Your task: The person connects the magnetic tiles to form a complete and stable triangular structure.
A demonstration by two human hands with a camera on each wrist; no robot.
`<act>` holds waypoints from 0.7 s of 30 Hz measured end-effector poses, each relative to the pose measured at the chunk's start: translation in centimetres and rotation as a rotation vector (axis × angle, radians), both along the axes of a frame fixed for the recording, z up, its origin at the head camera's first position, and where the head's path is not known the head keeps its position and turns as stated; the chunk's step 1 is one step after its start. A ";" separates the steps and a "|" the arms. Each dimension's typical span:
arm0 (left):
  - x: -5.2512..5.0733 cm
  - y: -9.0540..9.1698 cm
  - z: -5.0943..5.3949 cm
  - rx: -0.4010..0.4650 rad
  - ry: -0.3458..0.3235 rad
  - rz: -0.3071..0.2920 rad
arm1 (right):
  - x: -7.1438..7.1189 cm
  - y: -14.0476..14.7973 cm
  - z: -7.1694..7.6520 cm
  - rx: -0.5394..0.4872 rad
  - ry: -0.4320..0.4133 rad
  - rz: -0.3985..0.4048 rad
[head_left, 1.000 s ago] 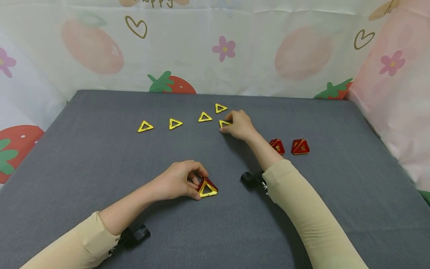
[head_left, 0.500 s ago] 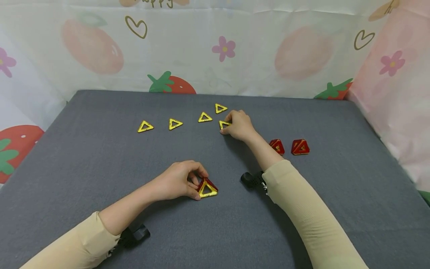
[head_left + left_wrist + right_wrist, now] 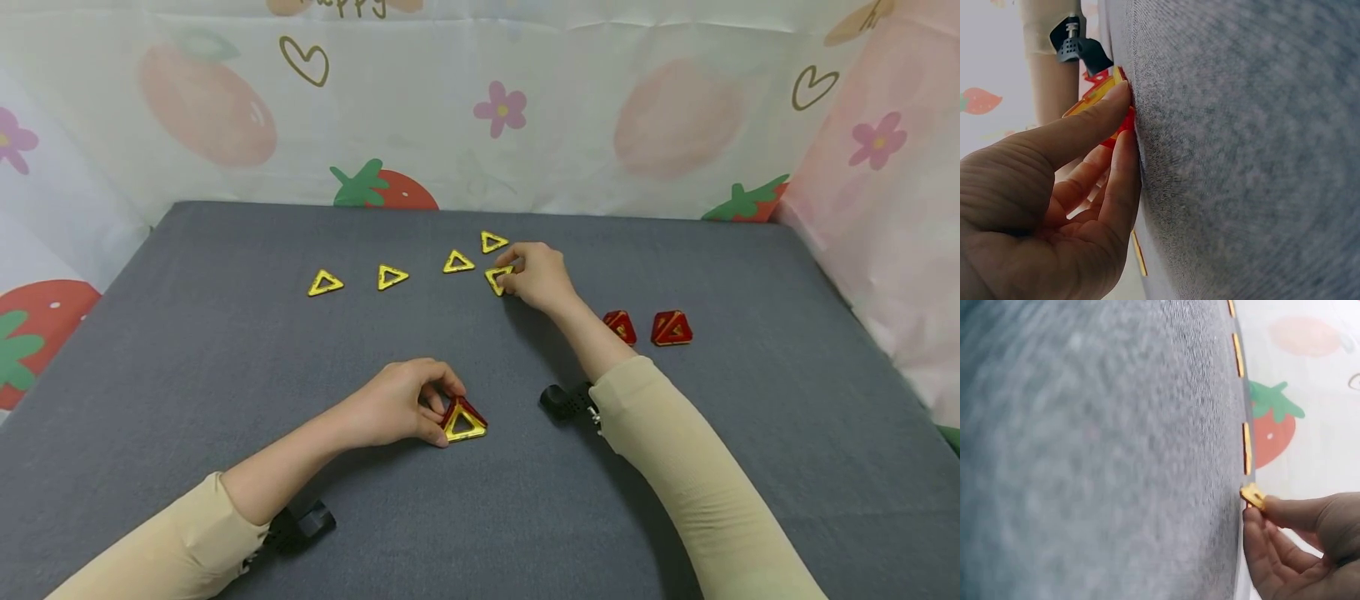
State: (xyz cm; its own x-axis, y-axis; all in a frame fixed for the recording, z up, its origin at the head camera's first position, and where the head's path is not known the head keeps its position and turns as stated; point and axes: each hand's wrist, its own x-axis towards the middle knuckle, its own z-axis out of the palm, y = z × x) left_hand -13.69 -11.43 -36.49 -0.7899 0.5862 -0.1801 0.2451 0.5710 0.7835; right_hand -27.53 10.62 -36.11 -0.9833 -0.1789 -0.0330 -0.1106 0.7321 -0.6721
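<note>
Near the middle of the table, the left hand (image 3: pixel 401 403) pinches a small pyramid (image 3: pixel 465 423) of red and yellow triangular pieces by its left side. In the left wrist view, its thumb lies on a yellow face of the pyramid (image 3: pixel 1092 97). Farther back, the right hand (image 3: pixel 538 277) holds a yellow triangle frame (image 3: pixel 491 278) between thumb and fingers. The right wrist view shows this yellow piece (image 3: pixel 1252 495) tilted at the fingertips of the right hand (image 3: pixel 1300 550), close to the cloth.
Yellow triangles lie at the back: one (image 3: pixel 326 283) at left, another (image 3: pixel 392 277) beside it, and two (image 3: pixel 458 262) near the right hand. Two red pyramids stand at right, one (image 3: pixel 671 328) in full view, the other (image 3: pixel 619 327) partly behind the right forearm. Grey cloth (image 3: pixel 225 350) covers the table.
The yellow triangle at the right hand has turned and shifted slightly left, and the right fingers have changed their hold on it. The left hand and its pyramid stay in place.
</note>
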 end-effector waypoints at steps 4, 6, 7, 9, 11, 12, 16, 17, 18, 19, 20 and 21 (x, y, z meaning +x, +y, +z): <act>0.0 0.0 0.0 0.002 -0.009 0.004 | 0.0 0.2 0.0 -0.066 -0.004 0.002; 0.0 0.0 0.0 0.003 -0.011 0.005 | 0.0 0.3 0.1 -0.104 -0.007 0.004; 0.0 0.0 0.0 0.004 -0.011 0.006 | 0.0 0.4 0.1 -0.124 -0.009 0.003; 0.1 0.0 0.0 0.005 -0.009 0.006 | 0.1 0.5 0.2 -0.160 -0.011 0.003; 0.1 0.0 -0.1 0.005 -0.004 0.005 | 0.3 0.5 0.4 -0.184 -0.010 0.006; 0.1 0.0 -0.1 0.005 -0.002 0.005 | 0.4 0.6 0.4 -0.193 -0.011 0.009; 0.1 0.0 -0.1 0.006 0.001 0.006 | 1.1 0.7 0.7 -0.203 -0.009 0.061; 0.0 0.0 0.0 0.006 0.000 0.006 | 1.3 0.8 0.8 -0.206 -0.008 0.077; 0.0 0.0 0.0 0.005 0.000 0.007 | 1.6 0.8 0.9 -0.210 -0.005 0.095; 0.0 0.0 0.0 0.002 0.000 0.006 | 1.8 0.9 1.1 -0.211 -0.001 0.113; 0.0 0.0 0.0 -0.001 0.000 0.006 | 2.1 0.9 1.2 -0.209 0.005 0.133; 0.0 0.0 0.0 -0.003 0.001 0.007 | 2.4 1.0 1.3 -0.209 0.010 0.153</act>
State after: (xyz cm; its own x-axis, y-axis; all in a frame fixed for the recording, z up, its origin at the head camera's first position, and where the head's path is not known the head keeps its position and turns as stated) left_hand -13.70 -11.44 -36.50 -0.7938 0.5804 -0.1817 0.2418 0.5753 0.7814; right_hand -25.17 11.60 -34.78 -0.9444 -0.3274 0.0300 -0.2168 0.5514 -0.8056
